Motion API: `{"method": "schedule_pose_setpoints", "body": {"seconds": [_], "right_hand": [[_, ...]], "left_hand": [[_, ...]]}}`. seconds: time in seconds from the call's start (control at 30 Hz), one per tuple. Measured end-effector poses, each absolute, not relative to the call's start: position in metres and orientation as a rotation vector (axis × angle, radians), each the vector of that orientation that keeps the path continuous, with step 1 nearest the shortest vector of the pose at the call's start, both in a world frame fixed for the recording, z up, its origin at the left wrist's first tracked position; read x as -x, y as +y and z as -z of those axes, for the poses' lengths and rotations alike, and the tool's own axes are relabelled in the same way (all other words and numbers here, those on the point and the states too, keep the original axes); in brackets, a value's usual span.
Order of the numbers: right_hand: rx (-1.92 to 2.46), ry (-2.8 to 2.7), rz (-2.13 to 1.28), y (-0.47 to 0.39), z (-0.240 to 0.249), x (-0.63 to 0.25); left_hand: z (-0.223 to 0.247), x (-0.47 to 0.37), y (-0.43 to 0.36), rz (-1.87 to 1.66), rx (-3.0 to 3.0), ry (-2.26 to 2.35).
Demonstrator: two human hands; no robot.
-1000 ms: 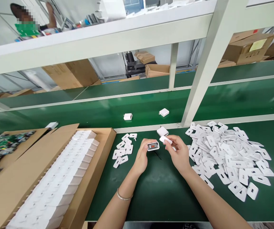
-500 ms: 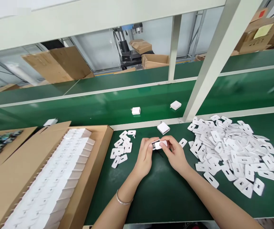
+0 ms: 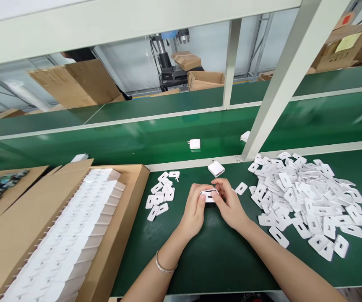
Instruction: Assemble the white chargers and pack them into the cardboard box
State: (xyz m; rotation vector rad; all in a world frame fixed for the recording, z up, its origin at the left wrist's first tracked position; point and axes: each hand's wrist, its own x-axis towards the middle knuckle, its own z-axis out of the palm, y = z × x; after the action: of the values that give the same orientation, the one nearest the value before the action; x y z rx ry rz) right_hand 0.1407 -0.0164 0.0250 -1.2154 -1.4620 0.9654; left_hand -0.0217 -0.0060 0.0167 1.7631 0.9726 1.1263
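My left hand [image 3: 192, 216] is closed around a white charger housing, mostly hidden by the fingers. A white slotted cover plate [image 3: 209, 196] sits over the housing's near end, and a dark gap shows along its upper edge. My right hand [image 3: 233, 206] pinches the plate from the right, with its thumb on the plate's face. Just beyond the hands, a white charger [image 3: 216, 168] rests on the green table. One loose cover plate [image 3: 241, 188] lies beside my right hand.
A big pile of white cover plates [image 3: 306, 201] spreads at the right, a small group [image 3: 159, 197] at the left. A cardboard box [image 3: 130, 197] holds rows of white chargers [image 3: 70, 226]. White chargers [image 3: 195, 144] ride the green belt [image 3: 155, 142] behind a metal post [image 3: 281, 79].
The cover plate has turned and lowered onto the housing's end, and my right thumb has shifted onto its face. On the belt, the chargers have moved right.
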Motion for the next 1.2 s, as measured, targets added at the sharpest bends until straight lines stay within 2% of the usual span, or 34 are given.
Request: {"method": "schedule_pose_setpoints", "body": {"seconds": [0.23, 0.43, 0.57, 0.9, 1.2], "right_hand": [[1.257, -1.609, -0.969, -0.0189, -0.0295, -0.1414], [1.196, -1.621, -0.512, -0.0173, -0.0258, -0.1404], [1.117, -1.666, -0.429, -0.0159, -0.0247, -0.1428], [1.131, -1.625, -0.545, -0.0173, -0.0292, -0.1422], [1.166, -1.601, -1.016, -0.0136, -0.0259, -0.1442]], "left_hand": [[-0.0161, 0.0175, -0.0083, -1.241, -1.595, 0.974], [-0.0151, 0.0143, -0.009, -1.201, -1.502, 1.01], [-0.0136, 0.0132, -0.0097, -1.162, -1.476, 0.979], [-0.012, 0.0155, -0.0085, -1.134, -1.531, 0.995], [-0.0176, 0.0174, -0.0094, -1.218, -1.766, 0.949]]}}
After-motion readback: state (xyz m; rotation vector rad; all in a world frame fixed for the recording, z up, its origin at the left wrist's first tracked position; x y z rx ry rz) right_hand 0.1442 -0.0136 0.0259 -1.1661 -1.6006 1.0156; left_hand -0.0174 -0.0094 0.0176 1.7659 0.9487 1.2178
